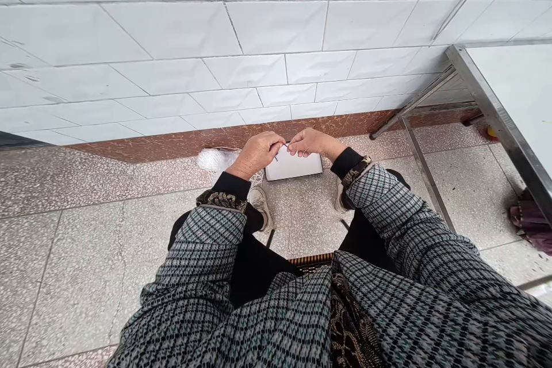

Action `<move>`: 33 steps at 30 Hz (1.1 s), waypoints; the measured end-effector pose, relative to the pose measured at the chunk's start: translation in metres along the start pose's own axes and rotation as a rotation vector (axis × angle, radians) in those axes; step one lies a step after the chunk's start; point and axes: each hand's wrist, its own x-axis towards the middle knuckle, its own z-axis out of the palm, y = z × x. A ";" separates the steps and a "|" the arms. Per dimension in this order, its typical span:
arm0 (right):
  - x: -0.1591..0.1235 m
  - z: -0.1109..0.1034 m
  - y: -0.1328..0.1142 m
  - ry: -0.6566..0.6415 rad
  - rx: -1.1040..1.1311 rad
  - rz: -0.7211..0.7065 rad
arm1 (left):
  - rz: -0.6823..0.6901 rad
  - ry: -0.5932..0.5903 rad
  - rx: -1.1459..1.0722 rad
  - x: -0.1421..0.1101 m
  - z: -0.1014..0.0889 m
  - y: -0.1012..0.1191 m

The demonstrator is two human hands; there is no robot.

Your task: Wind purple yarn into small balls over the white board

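Observation:
A thin purple cord [285, 144] runs between my two hands, held up in front of my knees. My left hand [257, 154] is closed, pinching the cord between thumb and forefinger, and a short dark end hangs below its fingers. Opposite it, my right hand [314, 142] pinches the same cord with its fingertips, the other fingers curled. Below the hands a white shallow box or board with a dark rim [294, 168] lies on the floor. Left of it, partly behind my left hand, sits a bundle of white string in clear plastic [214, 159].
A white tiled wall [276, 23] rises just ahead, with a reddish skirting [172, 148]. On the right stands a metal-framed table [500, 109]; a dark purple cloth-like item [532, 221] is beneath it. My shoes [261, 207] rest on the speckled floor [86, 259].

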 end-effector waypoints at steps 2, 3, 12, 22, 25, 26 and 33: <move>-0.002 0.000 -0.002 0.005 -0.005 0.008 | 0.021 -0.014 0.067 -0.001 0.000 -0.001; -0.003 -0.001 -0.003 0.006 -0.008 0.012 | 0.032 -0.025 0.105 -0.001 0.000 -0.001; -0.001 0.000 -0.003 -0.032 -0.028 0.044 | 0.083 -0.071 0.199 -0.002 0.000 -0.003; 0.001 -0.002 0.003 -0.007 0.199 0.018 | 0.002 -0.006 0.032 -0.001 0.000 0.002; -0.003 -0.007 0.002 -0.031 0.417 0.001 | -0.105 0.055 -0.087 0.000 0.000 0.004; -0.004 -0.008 0.001 -0.046 0.493 -0.016 | -0.145 0.070 -0.127 0.000 0.001 0.004; -0.014 -0.012 -0.009 0.093 0.808 -0.224 | -0.241 0.037 -0.297 0.001 0.018 0.008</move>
